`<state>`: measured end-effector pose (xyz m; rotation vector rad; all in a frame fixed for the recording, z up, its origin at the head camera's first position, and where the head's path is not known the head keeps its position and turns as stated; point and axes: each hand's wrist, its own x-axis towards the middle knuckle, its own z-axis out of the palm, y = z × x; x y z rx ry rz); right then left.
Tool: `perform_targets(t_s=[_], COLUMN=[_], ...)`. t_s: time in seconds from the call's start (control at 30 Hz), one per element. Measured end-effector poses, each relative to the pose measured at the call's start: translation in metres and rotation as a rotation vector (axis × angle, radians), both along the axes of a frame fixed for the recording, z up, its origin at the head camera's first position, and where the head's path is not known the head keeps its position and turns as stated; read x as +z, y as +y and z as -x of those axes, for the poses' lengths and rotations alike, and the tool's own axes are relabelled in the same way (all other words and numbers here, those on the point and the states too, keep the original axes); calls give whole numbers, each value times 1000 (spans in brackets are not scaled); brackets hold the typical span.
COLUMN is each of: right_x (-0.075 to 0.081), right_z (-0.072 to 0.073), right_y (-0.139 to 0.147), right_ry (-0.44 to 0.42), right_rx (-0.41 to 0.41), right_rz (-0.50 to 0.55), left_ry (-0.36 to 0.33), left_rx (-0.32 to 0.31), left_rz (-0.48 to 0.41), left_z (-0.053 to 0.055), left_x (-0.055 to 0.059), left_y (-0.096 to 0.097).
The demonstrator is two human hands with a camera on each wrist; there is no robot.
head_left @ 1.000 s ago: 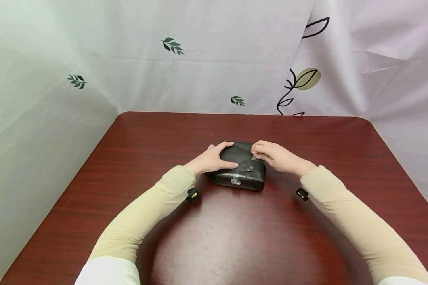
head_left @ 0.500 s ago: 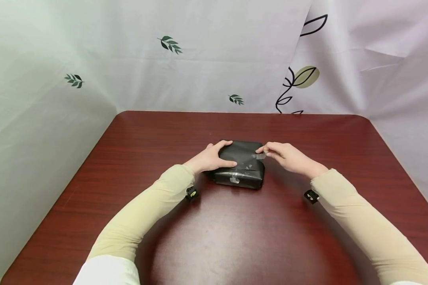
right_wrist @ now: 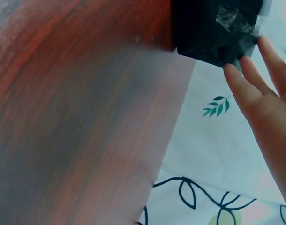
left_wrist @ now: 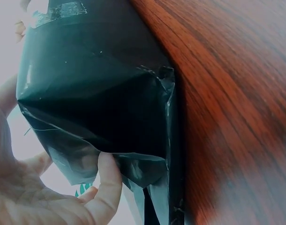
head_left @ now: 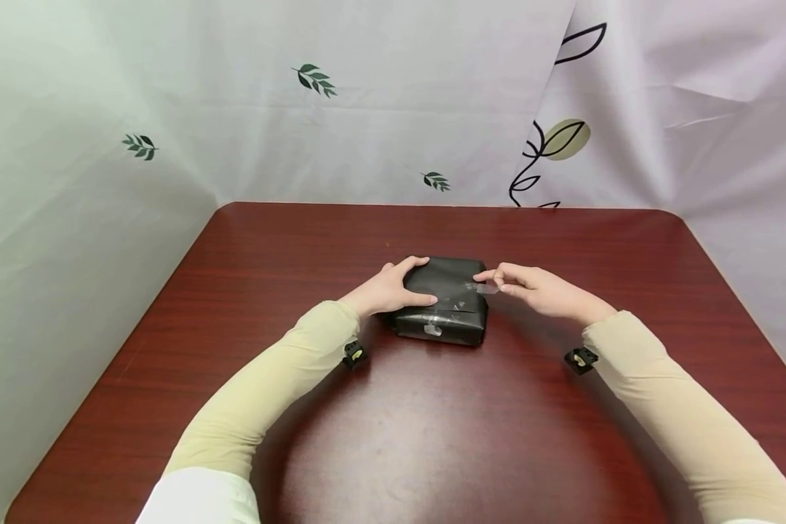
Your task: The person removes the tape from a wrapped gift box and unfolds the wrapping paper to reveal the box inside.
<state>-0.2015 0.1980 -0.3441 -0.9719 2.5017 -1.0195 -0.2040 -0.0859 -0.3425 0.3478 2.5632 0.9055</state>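
Observation:
A black-wrapped box (head_left: 445, 280) sits on the table, with clear tape on its top and near side. My left hand (head_left: 381, 291) holds its left end. The thumb lies on the top and the index finger reaches the far edge. In the left wrist view, one finger presses the folded wrapping (left_wrist: 133, 168) at that end. At the box's right edge my right hand (head_left: 540, 289) pinches the lifted end of a clear tape strip (head_left: 487, 289). Its extended finger touches the top near the strip. The strip's other end sticks to the wrapping.
The dark red wooden table (head_left: 393, 422) surrounds the box. White curtains (head_left: 367, 145) with leaf prints hang behind the table and at its sides. A small black wrist camera (head_left: 581, 359) sits under the right sleeve, another (head_left: 354, 354) under the left.
My right hand has moved right, drawing the tape end away from the box top, so more of the strip shows. My left hand stays at the left end of the box.

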Motion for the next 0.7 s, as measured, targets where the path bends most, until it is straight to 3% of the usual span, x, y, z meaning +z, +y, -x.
perform_targets(t_s=[0.23,0.6,0.7], right_x=[-2,-9,-9], right_z=[4,8,7], right_y=[16,30,35], right_ry=[-246,-445,-520], right_rx=[97,202,188], right_rz=[143,259,275], left_ry=[-4,2,4], left_rx=[-8,-16,-13], left_rz=[-15,-9,-7], left_z=[1,1,0], left_x=[-1,0,0], left_y=[1,0,-2])
